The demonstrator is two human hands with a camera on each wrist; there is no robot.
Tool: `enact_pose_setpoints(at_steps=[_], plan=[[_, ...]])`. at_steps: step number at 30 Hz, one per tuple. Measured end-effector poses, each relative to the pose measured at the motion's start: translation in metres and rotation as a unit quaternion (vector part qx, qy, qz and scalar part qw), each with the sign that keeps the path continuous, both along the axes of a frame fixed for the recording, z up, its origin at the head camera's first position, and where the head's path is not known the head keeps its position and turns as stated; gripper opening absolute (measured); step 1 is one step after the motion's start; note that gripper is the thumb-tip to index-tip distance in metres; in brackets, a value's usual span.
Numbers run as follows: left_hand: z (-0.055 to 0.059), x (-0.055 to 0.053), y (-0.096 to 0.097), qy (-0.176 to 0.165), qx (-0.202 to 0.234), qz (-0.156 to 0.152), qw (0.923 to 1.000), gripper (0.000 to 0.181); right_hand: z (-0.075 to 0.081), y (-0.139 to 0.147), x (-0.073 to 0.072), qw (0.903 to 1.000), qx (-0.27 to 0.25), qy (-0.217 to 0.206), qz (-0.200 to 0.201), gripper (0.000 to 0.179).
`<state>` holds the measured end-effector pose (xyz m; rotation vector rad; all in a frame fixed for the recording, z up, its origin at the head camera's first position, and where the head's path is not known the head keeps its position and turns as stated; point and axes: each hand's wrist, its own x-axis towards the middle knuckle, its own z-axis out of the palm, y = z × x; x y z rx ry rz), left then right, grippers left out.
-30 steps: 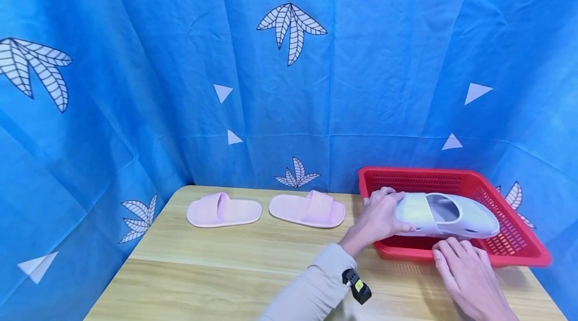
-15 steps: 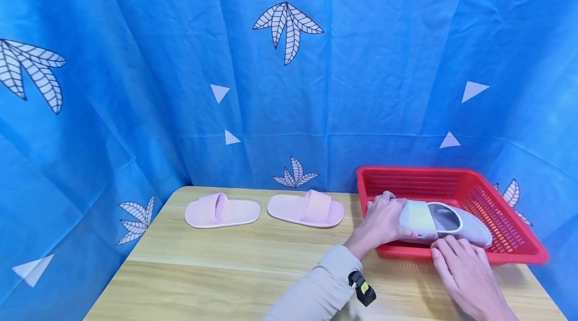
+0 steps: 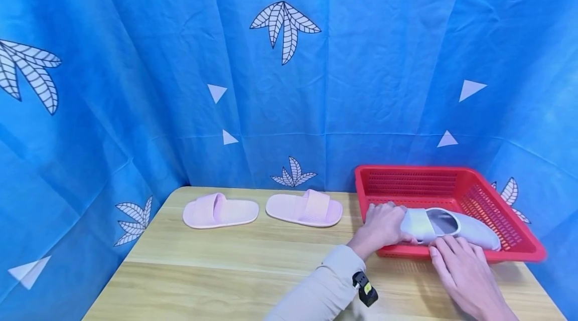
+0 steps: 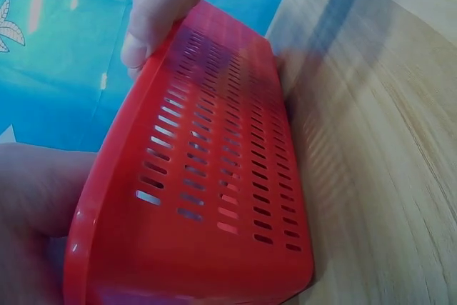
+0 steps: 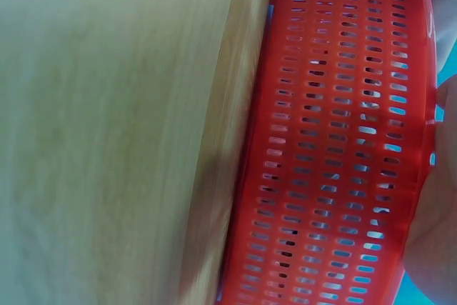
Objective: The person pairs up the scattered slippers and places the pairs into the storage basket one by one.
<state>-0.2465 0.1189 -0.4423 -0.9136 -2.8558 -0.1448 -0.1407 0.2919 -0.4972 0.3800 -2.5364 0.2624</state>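
Observation:
A red plastic basket (image 3: 408, 180) with slotted walls stands on the right part of the table. Inside it lies a white clog (image 3: 480, 230), its opening facing up. My left hand (image 3: 381, 225) reaches over the basket's left side and holds the clog's left end; the fingertips are partly hidden. In the left wrist view, fingers (image 4: 153, 16) show beyond the rim. My right hand (image 3: 467, 273) grips the basket's front rim, its fingers bent over the edge. The right wrist view shows that hand against the rim, mostly cut off.
Two pink slide slippers, one at the left (image 3: 221, 210) and one nearer the basket (image 3: 304, 208), lie along the back of the wooden table (image 3: 217, 271). A blue patterned curtain (image 3: 271, 100) hangs behind and at both sides.
My left hand has lowered the white clog deeper into the basket, below the rim's level. The right hand stays on the front rim. The slippers have not moved on the table.

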Motion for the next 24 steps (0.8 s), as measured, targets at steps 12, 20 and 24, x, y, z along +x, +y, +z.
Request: enact_pose_setpoints(at_steps=[12,20,24], plan=[[0.003,-0.002,-0.009,-0.03,0.021,-0.043,0.9984,0.056,-0.001,-0.002,0.0,1.0,0.0,-0.007,-0.006,0.006],[0.007,0.001,-0.022,-0.025,0.055,-0.069,0.9958,0.047,-0.001,-0.001,0.001,0.9998,-0.001,-0.019,-0.008,0.012],[0.006,0.005,-0.03,-0.015,0.077,-0.082,0.9935,0.046,-0.002,0.0,0.0,0.9999,-0.005,-0.014,0.001,0.015]])
